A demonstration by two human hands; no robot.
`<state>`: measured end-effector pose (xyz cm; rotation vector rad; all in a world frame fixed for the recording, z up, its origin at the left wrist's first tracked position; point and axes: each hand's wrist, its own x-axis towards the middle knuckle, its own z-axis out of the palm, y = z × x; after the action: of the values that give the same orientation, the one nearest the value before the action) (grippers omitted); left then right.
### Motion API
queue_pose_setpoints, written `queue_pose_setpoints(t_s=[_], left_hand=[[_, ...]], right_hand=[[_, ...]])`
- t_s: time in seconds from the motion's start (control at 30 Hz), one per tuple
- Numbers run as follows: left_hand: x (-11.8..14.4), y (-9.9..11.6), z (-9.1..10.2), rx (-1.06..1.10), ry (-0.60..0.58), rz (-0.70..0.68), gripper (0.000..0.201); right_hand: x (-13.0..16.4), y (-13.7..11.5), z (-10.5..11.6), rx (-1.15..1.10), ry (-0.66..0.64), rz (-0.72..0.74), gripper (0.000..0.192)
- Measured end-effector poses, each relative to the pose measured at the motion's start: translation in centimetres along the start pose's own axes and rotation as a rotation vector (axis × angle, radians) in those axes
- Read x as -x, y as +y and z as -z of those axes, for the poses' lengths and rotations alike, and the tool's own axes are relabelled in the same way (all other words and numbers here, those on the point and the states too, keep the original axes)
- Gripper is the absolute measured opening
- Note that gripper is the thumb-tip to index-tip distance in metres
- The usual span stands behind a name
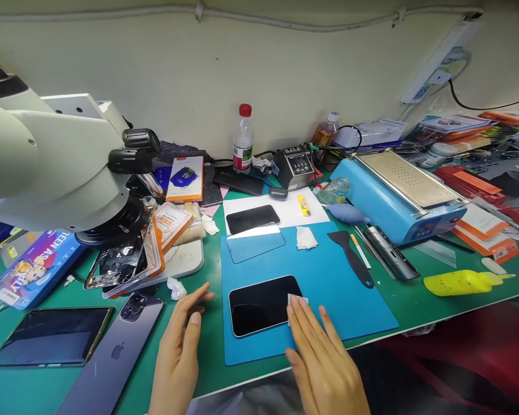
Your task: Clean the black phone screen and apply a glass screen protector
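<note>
While a white microscope looms over the left of a green bench, a person works at a blue mat spread across the middle of it. On the mat's near half lies 1 phone, screen up, its glass black and glossy with a thin pale rim and rounded corners, set slightly askew to the mat's edge. The right hand lies flat and open, fingers extended, pressing a small white wipe against the phone's right edge; it grips nothing beyond that pad under the fingertips. The left hand is likewise open and empty, resting on the bench just left of the mat, near but not touching the phone. Farther back, a blue heating plate with a metal top sits at right. 2 more dark devices lie at front left: a tablet, screen up, and a purple phone, face down. Behind the mat, 1 black glass panel rests on white paper, with 1 clear film just below it. A yellow bottle lies on its side at right. 1 black scraper lies on the mat's far right, beside what may be a white stick. 1 red-capped bottle stands against the wall. 1 crumpled tissue sits on the mat.
</note>
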<state>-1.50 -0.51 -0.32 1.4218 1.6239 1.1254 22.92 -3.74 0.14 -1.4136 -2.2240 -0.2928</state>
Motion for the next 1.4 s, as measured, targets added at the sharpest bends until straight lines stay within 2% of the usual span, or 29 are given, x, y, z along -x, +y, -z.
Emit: queue_pose_setpoints(t_s=[0.17, 0.23, 0.33, 0.5, 0.67, 0.83, 1.03, 1.2, 1.27, 1.4], left_hand=[[-0.2, 0.6, -0.1, 0.019, -0.027, 0.023, 0.036], [-0.2, 0.9, -0.1, 0.022, -0.039, 0.025, 0.035], [-0.4, 1.1, -0.1, 0.022, -0.044, 0.024, 0.035], [-0.7, 1.6, -0.1, 0.014, -0.057, -0.003, 0.031], [-0.6, 1.8, -0.2, 0.008, -0.077, -0.024, 0.029], [-0.6, 1.6, -0.2, 0.0, -0.088, -0.039, 0.027], [-0.6, 1.7, -0.2, -0.028, -0.103, -0.056, 0.027], [-0.6, 1.7, -0.1, -0.062, -0.104, -0.057, 0.028], [-0.6, 1.6, -0.1, -0.074, -0.115, -0.059, 0.028], [-0.6, 1.4, -0.1, -0.089, -0.128, -0.062, 0.029]], right_hand=[[-0.5, -1.9, -1.1, -0.111, -0.033, 0.154, 0.059], [-0.5, -1.9, -1.2, -0.106, -0.033, 0.124, 0.053], [-0.5, -1.7, -1.0, -0.038, 0.003, 0.004, 0.055], [-1.8, -2.9, -1.5, -0.083, -0.064, 0.192, 0.059], [-3.6, -2.8, -2.4, -0.058, -0.045, 0.082, 0.062], [-4.4, -3.1, -2.2, -0.141, -0.109, 0.236, 0.058], [-4.9, -3.4, -2.2, -0.132, -0.112, 0.216, 0.058], [-3.3, -2.6, -1.6, -0.16, -0.106, 0.28, 0.056], [-2.8, -1.6, -1.4, -0.152, -0.093, 0.237, 0.055], [-2.7, -0.2, -1.4, -0.089, -0.058, 0.041, 0.057]])
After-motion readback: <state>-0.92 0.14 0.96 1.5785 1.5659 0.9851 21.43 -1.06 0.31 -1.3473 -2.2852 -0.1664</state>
